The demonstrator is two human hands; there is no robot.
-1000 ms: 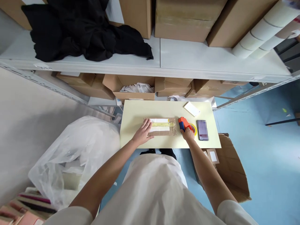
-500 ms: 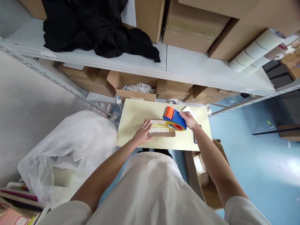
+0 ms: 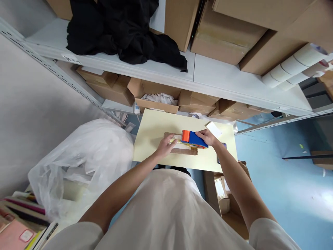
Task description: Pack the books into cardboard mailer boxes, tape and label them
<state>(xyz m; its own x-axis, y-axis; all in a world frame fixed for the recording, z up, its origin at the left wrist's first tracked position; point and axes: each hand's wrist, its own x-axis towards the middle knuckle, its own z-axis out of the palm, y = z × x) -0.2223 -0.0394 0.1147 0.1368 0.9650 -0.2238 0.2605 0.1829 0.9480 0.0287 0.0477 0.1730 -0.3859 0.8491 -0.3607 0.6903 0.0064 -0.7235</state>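
My right hand point(image 3: 207, 136) grips a tape dispenser point(image 3: 195, 138), blue with an orange front, fingers wrapped over its top. The dispenser is low over the right part of a small flat cardboard piece point(image 3: 179, 151) with a white area on it. My left hand point(image 3: 164, 146) is at the left end of the cardboard, thumb and fingers apart. A strip of yellowish tape point(image 3: 172, 140) shows between that hand and the dispenser. Whether my left fingers touch the tape I cannot tell.
The cardboard lies on a pale yellow table point(image 3: 153, 121). A white card point(image 3: 213, 129) and a phone point(image 3: 222, 149) are at its right. Shelving point(image 3: 218, 71) with boxes stands behind. A clear plastic bag point(image 3: 85, 163) is left; an open carton point(image 3: 212, 189) stands below right.
The dispenser has tipped level and come lower over the cardboard. My left hand has lifted from pressing flat, and its fingers have spread. The head view has shifted a little.
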